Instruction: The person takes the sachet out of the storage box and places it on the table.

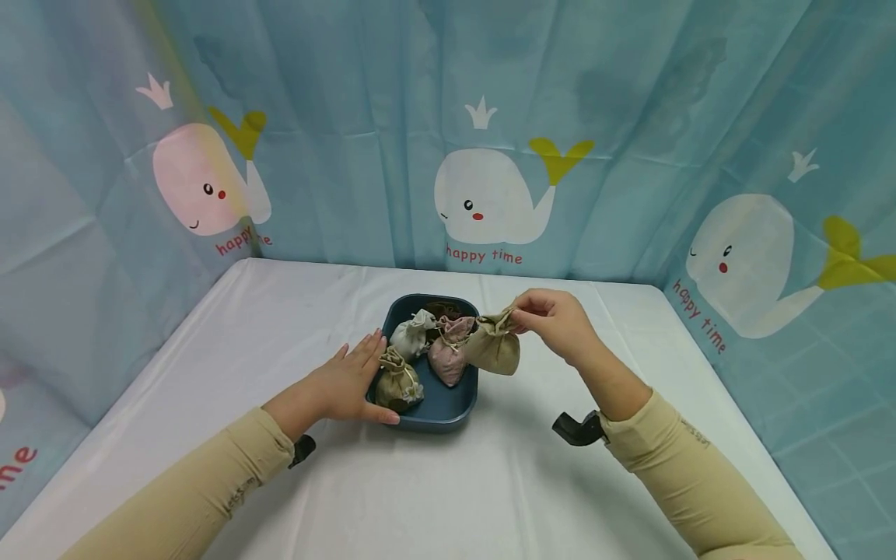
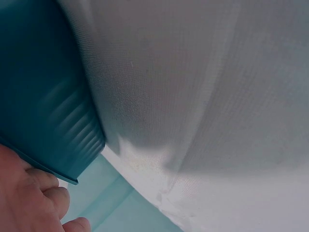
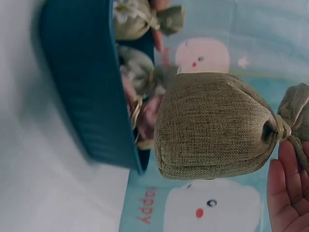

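Observation:
My right hand (image 1: 554, 320) pinches a tan cloth drawstring pouch (image 1: 495, 350) by its gathered neck, at the right rim of a dark blue plastic basin (image 1: 437, 424). In the right wrist view the pouch (image 3: 212, 125) looks full and hangs from the fingers. My left hand (image 1: 350, 381) rests with spread fingers along the basin's left rim. Inside the basin sit an olive pouch with flowers (image 1: 399, 385), a whitish pouch (image 1: 411, 336), a pink pouch (image 1: 448, 358) and a dark brown one (image 1: 442, 309) at the back, partly hidden.
A white cloth (image 1: 420, 498) covers the table under the basin. Light blue curtains (image 1: 364, 155) printed with whales enclose the back and sides. Black wrist mounts (image 1: 579, 428) stick out from both sleeves.

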The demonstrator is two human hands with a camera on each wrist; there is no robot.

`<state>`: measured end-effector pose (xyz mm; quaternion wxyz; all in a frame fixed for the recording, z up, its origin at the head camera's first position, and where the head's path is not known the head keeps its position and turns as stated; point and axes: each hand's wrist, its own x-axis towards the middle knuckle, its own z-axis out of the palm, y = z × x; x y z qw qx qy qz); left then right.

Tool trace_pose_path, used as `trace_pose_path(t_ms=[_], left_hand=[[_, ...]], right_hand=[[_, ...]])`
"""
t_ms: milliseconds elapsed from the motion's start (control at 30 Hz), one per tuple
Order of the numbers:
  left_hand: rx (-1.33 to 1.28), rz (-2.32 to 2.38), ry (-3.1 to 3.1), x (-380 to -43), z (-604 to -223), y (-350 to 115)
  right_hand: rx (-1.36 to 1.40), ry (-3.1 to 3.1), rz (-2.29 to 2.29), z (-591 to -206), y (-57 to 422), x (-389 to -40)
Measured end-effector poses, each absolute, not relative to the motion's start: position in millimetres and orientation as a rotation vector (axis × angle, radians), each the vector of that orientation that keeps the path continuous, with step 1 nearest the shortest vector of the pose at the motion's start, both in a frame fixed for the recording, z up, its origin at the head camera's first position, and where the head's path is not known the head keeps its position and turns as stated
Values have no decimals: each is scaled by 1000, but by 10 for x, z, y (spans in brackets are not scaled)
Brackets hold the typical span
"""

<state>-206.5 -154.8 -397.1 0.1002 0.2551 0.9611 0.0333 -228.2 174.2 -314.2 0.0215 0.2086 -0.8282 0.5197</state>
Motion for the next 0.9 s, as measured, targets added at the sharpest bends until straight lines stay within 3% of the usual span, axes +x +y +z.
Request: trace_pose_path(t_ms=[900], left_hand=[[743, 97, 2827, -2059, -3937, -1544]], right_hand=[[339, -2657, 1498, -3546, 2156, -2793]])
